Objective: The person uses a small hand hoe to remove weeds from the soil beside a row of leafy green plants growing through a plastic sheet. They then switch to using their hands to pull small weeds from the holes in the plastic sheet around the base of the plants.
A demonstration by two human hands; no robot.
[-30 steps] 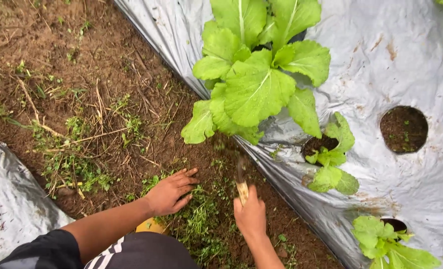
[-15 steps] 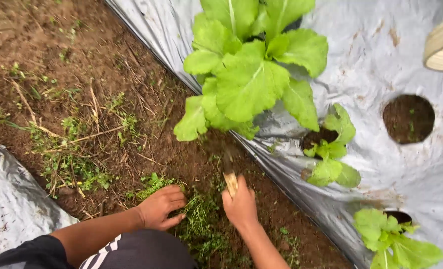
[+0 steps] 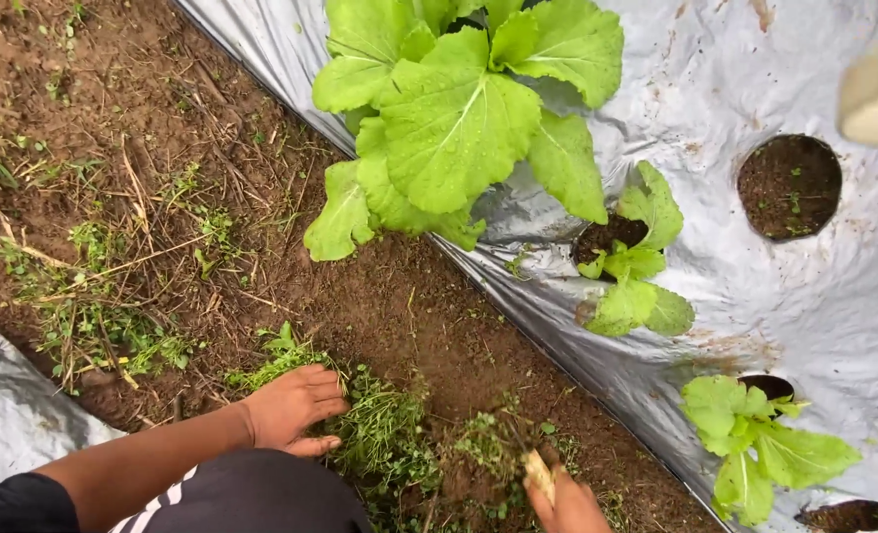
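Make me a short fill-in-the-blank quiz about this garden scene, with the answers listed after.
1. The left hand rests on a clump of small green ____ in the brown soil furrow.
2. The right hand grips a tool's pale ____ handle.
3. The big light-green leafy plant grows through a hole in ____ plastic mulch sheeting.

Answers: weeds; wooden; silver

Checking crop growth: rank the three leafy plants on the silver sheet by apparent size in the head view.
1. Big leafy plant, clearly largest.
2. Lower seedling and middle seedling look about equal; no ranking between them.
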